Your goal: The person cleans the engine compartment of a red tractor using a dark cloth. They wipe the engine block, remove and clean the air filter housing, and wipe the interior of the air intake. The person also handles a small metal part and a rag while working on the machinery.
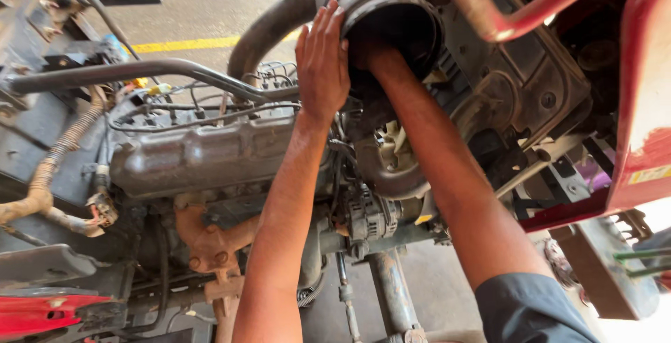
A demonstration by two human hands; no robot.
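My left hand is flat against the rim of the black air cleaner housing, fingers spread. My right hand is buried inside it, so can't tell its grip. Engine's valve cover sits just below-left.

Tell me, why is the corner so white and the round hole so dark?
Head view: sunlight washes out the floor at the bottom right; inside the black hose end it is deep shadow, hiding the right hand; the left hand and engine look sharp; edges bend slightly.
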